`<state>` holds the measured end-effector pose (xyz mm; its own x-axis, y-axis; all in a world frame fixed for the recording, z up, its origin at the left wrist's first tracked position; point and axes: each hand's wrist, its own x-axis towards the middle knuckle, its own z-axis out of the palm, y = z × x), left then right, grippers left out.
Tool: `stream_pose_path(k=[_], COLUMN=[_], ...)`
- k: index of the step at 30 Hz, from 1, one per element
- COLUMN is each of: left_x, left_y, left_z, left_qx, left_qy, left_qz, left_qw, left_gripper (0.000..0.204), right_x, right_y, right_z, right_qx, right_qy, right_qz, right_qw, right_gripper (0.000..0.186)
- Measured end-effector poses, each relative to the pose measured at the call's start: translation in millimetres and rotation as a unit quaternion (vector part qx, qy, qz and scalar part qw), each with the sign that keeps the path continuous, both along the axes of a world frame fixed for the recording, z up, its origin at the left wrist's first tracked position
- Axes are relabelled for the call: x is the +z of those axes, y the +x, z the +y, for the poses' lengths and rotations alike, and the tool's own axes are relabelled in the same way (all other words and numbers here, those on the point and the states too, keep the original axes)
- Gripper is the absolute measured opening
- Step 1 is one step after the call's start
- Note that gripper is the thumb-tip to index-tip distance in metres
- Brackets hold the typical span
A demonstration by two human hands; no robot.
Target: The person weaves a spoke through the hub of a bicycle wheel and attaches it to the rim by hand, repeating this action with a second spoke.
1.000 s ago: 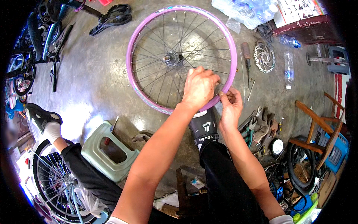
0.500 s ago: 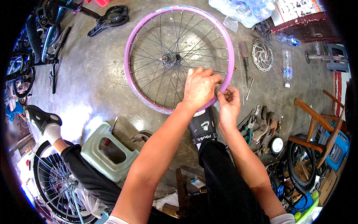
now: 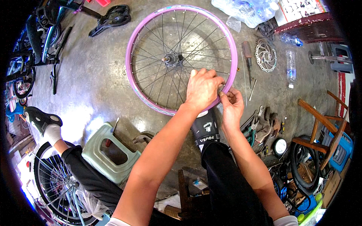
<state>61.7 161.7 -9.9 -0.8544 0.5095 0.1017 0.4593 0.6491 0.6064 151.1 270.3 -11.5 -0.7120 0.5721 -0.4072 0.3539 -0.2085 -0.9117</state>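
Far left of the concrete floor (image 3: 94, 86) there's a black-n-white shoe (image 3: 39, 118) on the person's left foot, w/ a pale green plastic step stool (image 3: 107, 156) just right of it, near the bottom edge. Up at the top edge a black bike saddle (image 3: 113, 17) lies on the floor.

Middle of the floor: the pink-rimmed spoked bicycle wheel (image 3: 181, 58) lies flat, hub roughly centred, its near-right rim section right in front of the person's other shoe.

Left hand (image 3: 203, 90) sits on top of that near-right bit of rim, fingers curled together over the rim and spokes, clamped on it afaict. Right hand (image 3: 232, 105) is touching the rim just beside the left one, fingers (image 3: 225, 96) pinched together at the rim edge; can't tell if there's anything tiny between them.

Right of the wheel: a red-handled screwdriver (image 3: 247, 51), then a silver brake disc rotor (image 3: 266, 56), then a clear plastic bottle (image 3: 290, 67) lying down. Lower right is a heap of hand tools (image 3: 264, 128) near the right wrist.
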Motion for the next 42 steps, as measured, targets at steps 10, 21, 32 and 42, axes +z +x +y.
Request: stream_pose_path(k=[10,21,32,42], left_x=[3.4,8.2,1.3,4.1], left_y=[0.4,-1.6,3.1,-2.3], left_z=[1.0,1.9,1.3,-4.0], left_qx=[0.009,0.026,0.013,-0.011], left_qy=[0.009,0.013,0.026,0.032], left_qz=[-0.019,-0.059,0.006,-0.036], left_qw=[1.000,0.998,1.000,0.999], left_gripper=[0.009,0.011,0.012,0.012], right_x=[-1.9,4.6,5.2,-3.8], right_y=[2.2,2.6,2.0,6.3], right_z=[-0.1,1.2,-2.6,1.7], right_qx=[0.016,0.035,0.034,0.040], right_qy=[0.017,0.034,0.048,0.075], right_qz=[0.021,-0.001,0.012,0.000], right_qw=[1.000,0.999,0.998,0.996], right_gripper=[0.024,0.023,0.022,0.025])
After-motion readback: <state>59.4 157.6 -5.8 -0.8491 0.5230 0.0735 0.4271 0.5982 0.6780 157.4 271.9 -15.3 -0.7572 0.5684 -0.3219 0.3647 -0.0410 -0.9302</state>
